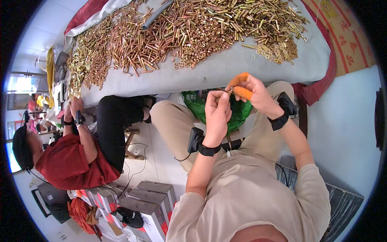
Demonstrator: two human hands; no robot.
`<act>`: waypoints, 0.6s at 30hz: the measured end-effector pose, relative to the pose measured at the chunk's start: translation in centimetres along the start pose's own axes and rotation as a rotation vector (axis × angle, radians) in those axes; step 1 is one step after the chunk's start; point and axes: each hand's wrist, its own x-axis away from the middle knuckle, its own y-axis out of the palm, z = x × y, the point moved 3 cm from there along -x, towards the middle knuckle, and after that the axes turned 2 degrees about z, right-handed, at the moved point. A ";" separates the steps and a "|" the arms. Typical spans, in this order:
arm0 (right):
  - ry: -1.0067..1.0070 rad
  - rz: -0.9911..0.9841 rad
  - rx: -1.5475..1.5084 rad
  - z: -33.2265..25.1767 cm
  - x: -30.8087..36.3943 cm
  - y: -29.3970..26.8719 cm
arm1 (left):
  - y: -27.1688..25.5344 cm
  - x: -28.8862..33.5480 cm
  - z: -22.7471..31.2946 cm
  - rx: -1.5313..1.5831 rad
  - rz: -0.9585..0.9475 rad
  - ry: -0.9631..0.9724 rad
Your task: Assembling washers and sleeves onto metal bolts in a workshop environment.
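Being pinched between the fingertips of the left hand and the right hand is a small brass-coloured metal piece, its exact shape being partly hidden by the fingers. The two hands are being held together, their fingertips meeting at the piece, just short of the table's near edge. Orange wraps are being worn on two fingers of the right hand, and a black wristband bearing a dark box is being worn on each wrist. Below the hands, a green bag is being flanked by legs in beige trousers.

To the left, a red shirt is being worn by a co-worker, whose hands are being held at the table's edge. Behind that person, grey-topped boxes are being supported by the pale floor.

Farther forward, a broad heap of rod-like metal pieces is being borne by the grey-covered table, with nuts lying along its near side and flat washers toward the right. A grey tube is being cradled by the heap. Beyond the table's right end, brown cardboard is being marked out by red printing.
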 end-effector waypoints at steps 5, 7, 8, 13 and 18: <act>-0.202 0.054 0.099 0.5 1.6 0.5 | 0.2 0.8 -0.1 -0.052 -0.007 0.026; -0.221 0.064 0.162 0.6 2.3 0.5 | 0.3 1.2 -0.1 -0.044 -0.025 0.021; -0.238 0.074 0.225 0.5 2.6 0.5 | 0.3 1.3 0.0 -0.035 -0.043 0.016; -0.343 0.107 0.341 -1.0 3.3 1.4 | 0.1 2.0 0.1 0.055 -0.104 -0.028; -0.309 0.087 0.337 -0.8 3.9 1.6 | 0.1 2.5 0.3 0.056 -0.127 -0.042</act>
